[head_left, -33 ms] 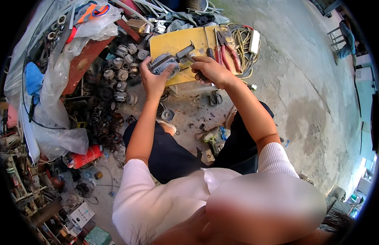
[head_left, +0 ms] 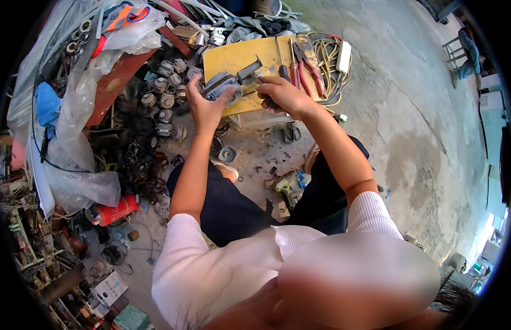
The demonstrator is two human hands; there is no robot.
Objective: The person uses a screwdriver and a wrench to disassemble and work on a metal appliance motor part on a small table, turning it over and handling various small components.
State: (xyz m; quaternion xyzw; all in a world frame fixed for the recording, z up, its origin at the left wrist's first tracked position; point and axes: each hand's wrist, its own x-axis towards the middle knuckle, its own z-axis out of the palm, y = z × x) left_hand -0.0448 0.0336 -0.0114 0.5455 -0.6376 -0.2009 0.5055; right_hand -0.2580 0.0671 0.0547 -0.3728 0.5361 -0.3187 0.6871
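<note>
Left: small motors point(head_left: 166, 100) heaped on floor. Left hand point(head_left: 210, 111), grip loose, fingers spread, thumb touching grey motor point(head_left: 218, 84) at yellow bench's point(head_left: 221, 57) near edge. Right hand point(head_left: 287, 97) just beside, grip curled, can't tell on what. Then screwdrivers point(head_left: 283, 70), red-handled pliers point(head_left: 314, 76), coiled cable point(head_left: 328, 52).

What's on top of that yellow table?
Two screwdrivers and red-handled pliers lie on the table, toward the right. A grey motor, the left hand touching it, and the right hand hide parts; what's beneath them can't be seen.
</note>
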